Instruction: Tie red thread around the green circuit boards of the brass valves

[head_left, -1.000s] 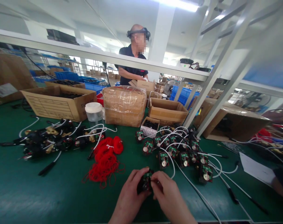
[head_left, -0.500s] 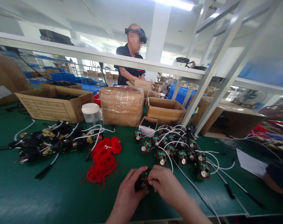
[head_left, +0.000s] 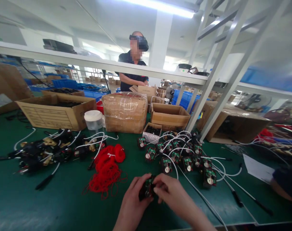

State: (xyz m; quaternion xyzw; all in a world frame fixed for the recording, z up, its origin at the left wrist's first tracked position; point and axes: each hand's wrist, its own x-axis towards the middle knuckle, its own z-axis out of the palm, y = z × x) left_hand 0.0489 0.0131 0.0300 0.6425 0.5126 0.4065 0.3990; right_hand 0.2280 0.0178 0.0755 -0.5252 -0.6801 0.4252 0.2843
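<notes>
My left hand (head_left: 132, 200) is wrapped round a small black device with a green circuit board (head_left: 149, 186), held just above the green tabletop near the front edge. On the device's right side, my right hand (head_left: 171, 194) has its thumb and fingertips pinched together against it. What lies between those fingertips is too small to make out. Beyond my hands, a group of similar devices with green boards (head_left: 176, 157) lies on the table, white cables running from them. Tangled red cord (head_left: 106, 175) lies to the left of my hands.
Black and brass assemblies with cables (head_left: 47, 149) lie at left. Behind stand cardboard boxes, among them a taped box (head_left: 125, 112), and a white-lidded container (head_left: 93, 120). Metal posts (head_left: 213, 73) rise at right under a shelf. Another person (head_left: 132, 69) stands behind the shelf; a dark sleeve (head_left: 287, 183) shows at right.
My right hand's fingers have shifted slightly on the device's side and loosened a little. My left hand keeps its hold. The view has tilted up slightly.
</notes>
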